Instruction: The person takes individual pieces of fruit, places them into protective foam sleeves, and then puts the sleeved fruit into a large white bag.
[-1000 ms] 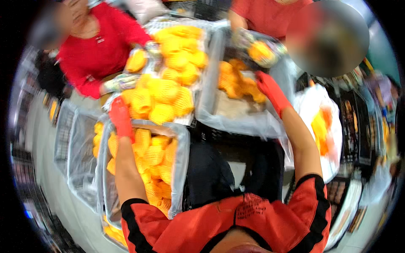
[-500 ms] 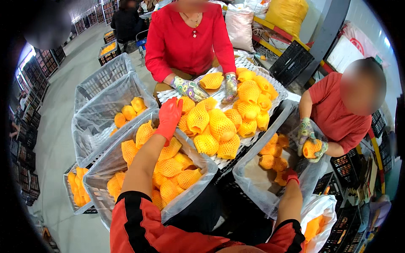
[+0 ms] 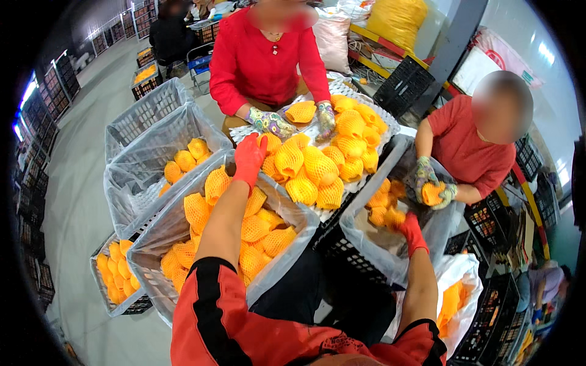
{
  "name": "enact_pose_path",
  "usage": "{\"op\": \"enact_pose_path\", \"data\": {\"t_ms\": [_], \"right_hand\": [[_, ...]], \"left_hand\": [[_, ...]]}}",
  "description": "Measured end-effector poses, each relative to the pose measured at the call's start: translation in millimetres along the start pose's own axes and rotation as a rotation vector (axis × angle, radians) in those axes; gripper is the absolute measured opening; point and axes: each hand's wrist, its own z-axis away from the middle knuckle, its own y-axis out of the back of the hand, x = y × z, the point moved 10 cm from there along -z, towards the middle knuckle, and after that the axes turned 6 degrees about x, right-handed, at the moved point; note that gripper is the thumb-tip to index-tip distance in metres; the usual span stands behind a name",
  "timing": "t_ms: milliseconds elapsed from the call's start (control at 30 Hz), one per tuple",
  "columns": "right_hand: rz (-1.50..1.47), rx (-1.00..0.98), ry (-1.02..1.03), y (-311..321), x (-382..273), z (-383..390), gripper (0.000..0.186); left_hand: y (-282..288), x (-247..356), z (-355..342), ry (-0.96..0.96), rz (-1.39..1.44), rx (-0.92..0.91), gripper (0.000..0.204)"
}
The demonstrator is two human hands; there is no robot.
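Observation:
My left hand (image 3: 249,162), in a red glove, reaches to the near left edge of the work surface. Its fingers are closed against a fruit in an orange foam net (image 3: 270,144), at the side of a heap of similar netted fruit (image 3: 320,166). My right hand (image 3: 414,234), also gloved in red, is inside the lined crate (image 3: 372,256) on the right. It grips a netted fruit (image 3: 393,218), blurred by motion, beside several others. A larger lined crate (image 3: 144,259) of netted fruit stands under my left forearm.
Across from me, a person in red has gloved hands (image 3: 271,124) around a netted fruit (image 3: 301,112). At right, another person's gloved hands (image 3: 431,186) hold one over the right crate. More lined crates (image 3: 116,183) stand left. A white bag (image 3: 467,274) lies near my right arm.
My right hand has lifted slightly and moved left within the right crate, with a netted fruit now at its fingers. My left hand stays at the heap. The whole view has shifted a little.

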Motion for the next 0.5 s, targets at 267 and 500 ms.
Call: {"op": "enact_pose_path", "data": {"t_ms": [267, 500], "right_hand": [[-1.148, 0.222, 0.137, 70.1, -226.2, 170.6, 0.063], [-1.274, 0.457, 0.019, 63.2, -262.7, 242.1, 0.055]], "left_hand": [[60.8, 81.2, 23.7, 0.198, 0.634, 0.163, 0.033], [148.0, 341.5, 187.0, -0.151, 1.201, -0.727, 0.083]]}}
